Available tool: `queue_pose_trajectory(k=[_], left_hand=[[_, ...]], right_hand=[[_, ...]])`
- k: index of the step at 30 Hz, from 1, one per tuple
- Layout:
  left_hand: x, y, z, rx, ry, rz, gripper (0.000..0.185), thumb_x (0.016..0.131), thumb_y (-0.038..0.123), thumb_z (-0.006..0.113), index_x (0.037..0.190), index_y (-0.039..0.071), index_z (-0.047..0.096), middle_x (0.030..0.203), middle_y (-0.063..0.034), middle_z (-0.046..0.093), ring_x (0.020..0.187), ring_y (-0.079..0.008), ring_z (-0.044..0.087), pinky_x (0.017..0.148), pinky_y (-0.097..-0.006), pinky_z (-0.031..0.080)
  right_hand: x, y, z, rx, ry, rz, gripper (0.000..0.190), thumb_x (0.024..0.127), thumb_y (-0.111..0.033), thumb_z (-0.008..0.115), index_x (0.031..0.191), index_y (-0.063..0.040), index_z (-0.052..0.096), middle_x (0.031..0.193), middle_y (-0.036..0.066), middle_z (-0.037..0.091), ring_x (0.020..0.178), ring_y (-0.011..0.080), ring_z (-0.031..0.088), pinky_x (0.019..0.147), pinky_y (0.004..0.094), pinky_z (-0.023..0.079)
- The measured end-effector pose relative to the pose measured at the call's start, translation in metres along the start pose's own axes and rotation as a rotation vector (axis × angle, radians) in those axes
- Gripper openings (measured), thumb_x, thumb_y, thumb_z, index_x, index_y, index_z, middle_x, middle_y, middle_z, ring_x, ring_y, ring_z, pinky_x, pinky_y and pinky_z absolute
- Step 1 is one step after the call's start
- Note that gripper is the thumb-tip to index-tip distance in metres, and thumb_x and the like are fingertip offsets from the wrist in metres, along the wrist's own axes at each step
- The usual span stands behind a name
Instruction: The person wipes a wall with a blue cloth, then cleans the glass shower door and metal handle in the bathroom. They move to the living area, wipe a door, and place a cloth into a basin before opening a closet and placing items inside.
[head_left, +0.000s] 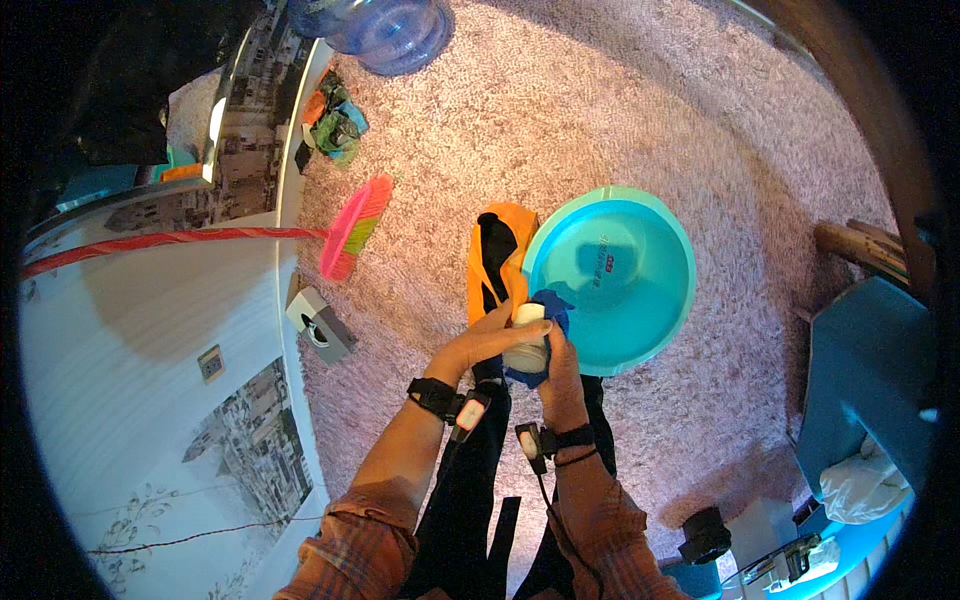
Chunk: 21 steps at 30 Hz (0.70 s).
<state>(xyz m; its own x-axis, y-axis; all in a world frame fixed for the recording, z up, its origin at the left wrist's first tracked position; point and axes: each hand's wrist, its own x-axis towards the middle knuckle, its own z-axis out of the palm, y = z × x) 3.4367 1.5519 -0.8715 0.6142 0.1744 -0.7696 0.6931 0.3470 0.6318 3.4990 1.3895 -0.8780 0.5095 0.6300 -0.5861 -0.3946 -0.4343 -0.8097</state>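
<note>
Between my two hands is an off-white, rounded object (527, 352), with a dark blue cloth (556, 304) around its far and right sides. My left hand (487, 339) grips the white object from the left, with a finger lying across it. My right hand (561, 367) holds the blue cloth against the object's right side. What kind of object it is cannot be told. Just beyond, at the right, a turquoise plastic basin (684, 270) stands on the floor and seems to contain water. An orange and black cloth item (529, 219) lies against the basin's left rim.
A pink broom (349, 229) leans at the left beside a small grey-white box (322, 322). Crumpled plastic bags (335, 124) lie along the wall. A clear blue water jug (401, 34) is at the top. Blue furniture (862, 367) stands at the right on the speckled floor.
</note>
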Motion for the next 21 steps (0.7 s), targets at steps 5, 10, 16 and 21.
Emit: queue_pose_trajectory(k=[5,10,16,21], left_hand=[[0.01,0.019,0.003,-0.517,-0.047,-0.181,0.062,0.092,0.057,0.07,0.128,0.009,0.059,0.112,-0.0068,0.067,0.1,-0.018,0.068,0.08,-0.0343,0.058],[0.011,0.006,-0.008,-0.847,-0.068,-0.211,0.046,0.096,0.048,0.068,0.122,0.01,0.063,0.1,-0.0043,0.071,0.083,-0.0166,0.071,0.069,-0.0317,0.06],[0.025,-0.008,-0.011,-1.181,-0.032,-0.326,0.034,0.099,0.038,0.066,0.112,0.007,0.066,0.096,-0.0066,0.073,0.076,-0.0219,0.073,0.065,-0.0362,0.063],[0.03,-0.016,-0.014,-1.345,-0.019,-0.343,0.027,0.098,0.03,0.067,0.108,0.005,0.067,0.096,-0.0105,0.075,0.074,-0.0249,0.074,0.064,-0.039,0.064]], right_hand=[[0.034,0.021,0.024,-0.361,0.218,-0.105,0.044,0.111,-0.029,0.04,0.145,-0.003,0.048,0.138,0.023,0.053,0.129,0.0404,0.048,0.11,0.0482,0.038],[0.037,0.001,0.031,-0.598,0.296,-0.023,0.056,0.108,-0.044,0.039,0.141,-0.002,0.053,0.135,0.021,0.053,0.129,0.0431,0.043,0.111,0.0518,0.032],[0.07,-0.003,0.013,0.049,0.087,0.215,0.055,0.104,-0.036,0.047,0.143,0.002,0.05,0.136,0.021,0.059,0.123,0.0425,0.055,0.104,0.0443,0.045],[0.073,-0.015,0.015,0.106,0.097,0.082,0.043,0.103,-0.02,0.05,0.14,0.0,0.055,0.134,0.02,0.063,0.121,0.0322,0.061,0.102,0.0395,0.048]])
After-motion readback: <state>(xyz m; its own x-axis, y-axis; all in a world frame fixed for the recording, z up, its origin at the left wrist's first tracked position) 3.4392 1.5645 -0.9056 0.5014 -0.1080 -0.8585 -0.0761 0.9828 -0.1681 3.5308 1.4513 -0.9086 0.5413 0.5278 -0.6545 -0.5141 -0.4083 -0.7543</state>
